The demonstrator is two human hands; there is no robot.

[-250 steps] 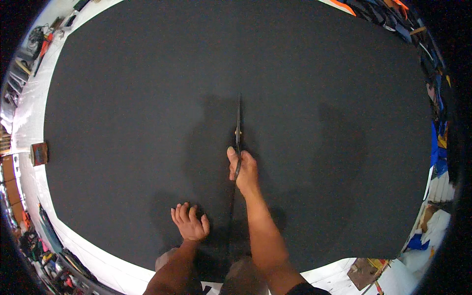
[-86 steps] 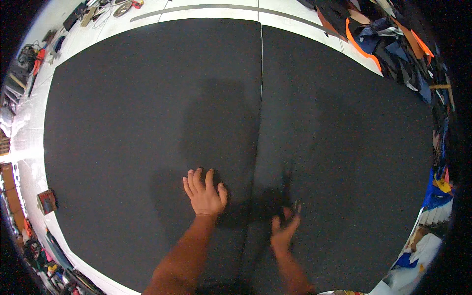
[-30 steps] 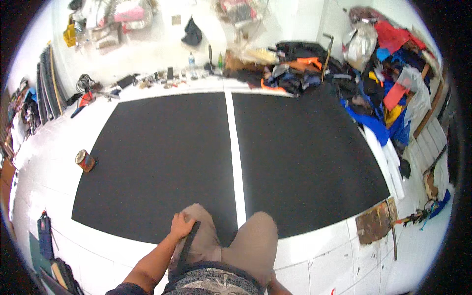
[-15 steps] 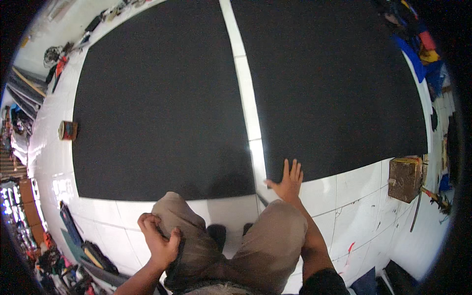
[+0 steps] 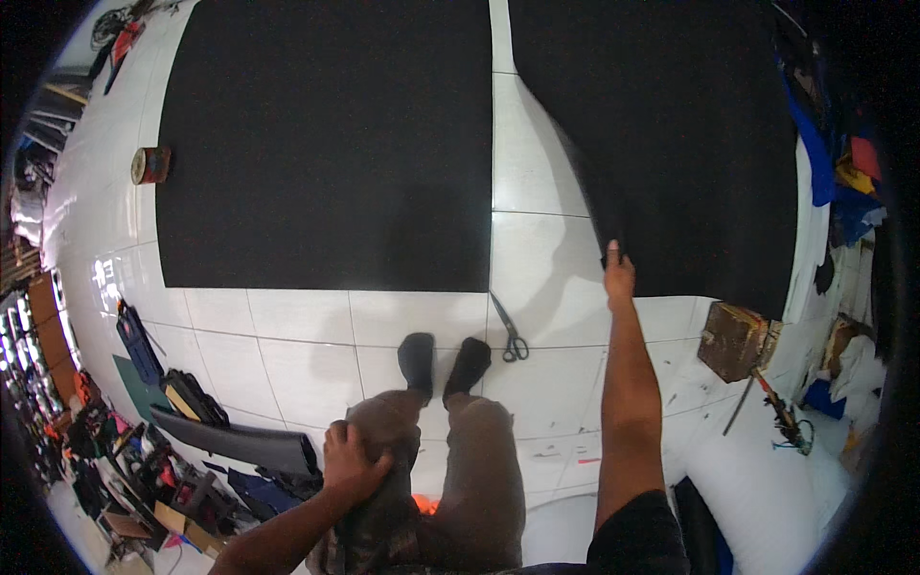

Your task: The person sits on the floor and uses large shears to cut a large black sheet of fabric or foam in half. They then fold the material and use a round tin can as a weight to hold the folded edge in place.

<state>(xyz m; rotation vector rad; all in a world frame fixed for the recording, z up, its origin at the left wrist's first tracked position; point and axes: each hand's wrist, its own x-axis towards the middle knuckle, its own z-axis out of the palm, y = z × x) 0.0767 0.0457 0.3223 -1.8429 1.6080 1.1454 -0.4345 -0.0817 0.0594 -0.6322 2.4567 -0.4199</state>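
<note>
Two large black sheets cover much of the white tiled floor: the left sheet (image 5: 326, 144) lies flat, the right sheet (image 5: 690, 163) has its near-left corner pulled up and its left edge curving. My right hand (image 5: 620, 273) is closed on that corner, arm stretched forward, thumb on top; the fingers beneath are partly hidden. Low down, my left hand (image 5: 355, 467) rests on my left trouser leg (image 5: 388, 417), holding nothing, thumb apart from the fingers. A pair of black-handled scissors (image 5: 515, 340) lies on the tiles by the left sheet's near-right corner, close to my dark-socked feet (image 5: 417, 359).
A round tin (image 5: 151, 166) stands at the left sheet's left edge. The right sheet's near-right corner meets a worn brown box (image 5: 733, 340). A dark rolled piece (image 5: 235, 441) and cluttered items lie at lower left; a white bulky bundle (image 5: 757, 489) is at lower right.
My right hand has gone from lying spread at the right sheet's corner to gripping it, pulling it up and rightward, widening the gap. Scissors have come into full view; the whole view has shifted.
</note>
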